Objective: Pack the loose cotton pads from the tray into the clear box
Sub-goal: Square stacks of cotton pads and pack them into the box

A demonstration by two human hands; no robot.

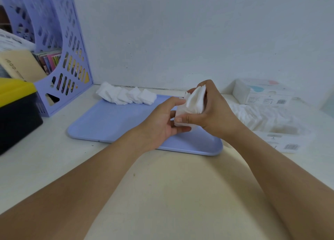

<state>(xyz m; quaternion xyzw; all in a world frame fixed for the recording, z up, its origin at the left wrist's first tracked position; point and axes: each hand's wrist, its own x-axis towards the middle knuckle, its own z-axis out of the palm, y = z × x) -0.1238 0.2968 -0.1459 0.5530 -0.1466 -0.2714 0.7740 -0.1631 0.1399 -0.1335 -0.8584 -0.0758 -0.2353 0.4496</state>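
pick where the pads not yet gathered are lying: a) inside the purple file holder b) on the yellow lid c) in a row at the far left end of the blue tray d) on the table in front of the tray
c: the loose cotton pads lie in an overlapping row along the far left edge of the blue tray, while the right hand holds a separate stack above it.

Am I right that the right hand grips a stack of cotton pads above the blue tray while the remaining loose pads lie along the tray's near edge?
Not quite. The head view shows the remaining loose pads along the far edge of the blue tray, by the wall. The rest holds: the right hand grips a stack of cotton pads above the tray.
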